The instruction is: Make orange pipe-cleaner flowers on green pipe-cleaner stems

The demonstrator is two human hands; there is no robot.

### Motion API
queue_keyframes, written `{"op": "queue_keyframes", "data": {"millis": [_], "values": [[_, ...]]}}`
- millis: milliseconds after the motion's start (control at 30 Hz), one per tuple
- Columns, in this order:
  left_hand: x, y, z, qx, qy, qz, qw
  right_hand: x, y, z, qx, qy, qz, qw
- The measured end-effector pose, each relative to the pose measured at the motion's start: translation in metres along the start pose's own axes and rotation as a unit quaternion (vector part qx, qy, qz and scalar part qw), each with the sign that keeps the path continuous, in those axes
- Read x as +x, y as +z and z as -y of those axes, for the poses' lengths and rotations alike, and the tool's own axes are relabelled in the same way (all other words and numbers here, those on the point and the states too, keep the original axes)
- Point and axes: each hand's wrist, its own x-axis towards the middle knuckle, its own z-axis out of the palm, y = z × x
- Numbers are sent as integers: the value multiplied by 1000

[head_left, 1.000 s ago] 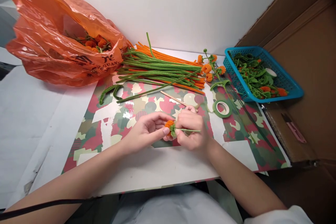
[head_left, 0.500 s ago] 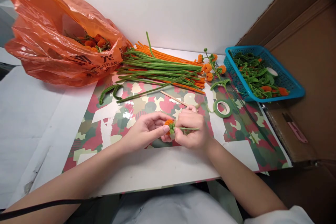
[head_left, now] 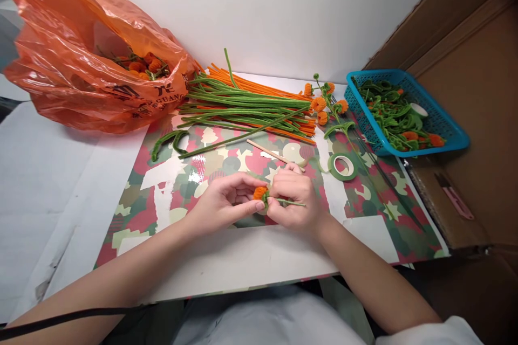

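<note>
Both hands work a small orange pipe-cleaner pompom flower (head_left: 261, 193) over the camouflage-print paper mat (head_left: 170, 188) on the desk.

Head view: the left hand (head_left: 226, 202) pinches the fuzzy orange head between thumb and fingertips, while the right hand (head_left: 293, 199) is closed around its thin green stem (head_left: 292, 203), which pokes out sideways. Best to keep the head steady and twist tightly at its green collar. A green floral tape roll (head_left: 343, 166) lies nearby.

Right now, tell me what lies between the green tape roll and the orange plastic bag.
In the head view, the pile of green and orange pipe cleaners lies between the tape roll and the bag.
</note>
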Motion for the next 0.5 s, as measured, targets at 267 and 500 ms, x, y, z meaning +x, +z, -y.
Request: {"op": "queue_keyframes", "data": {"millis": [267,500], "values": [[0,0,2,19,11,1,1000,-1,1,-1,-1,-10,7,1000],[0,-1,3,-14,-1,-2,1000,1,-7,-2,-17,-19,29,999]]}}
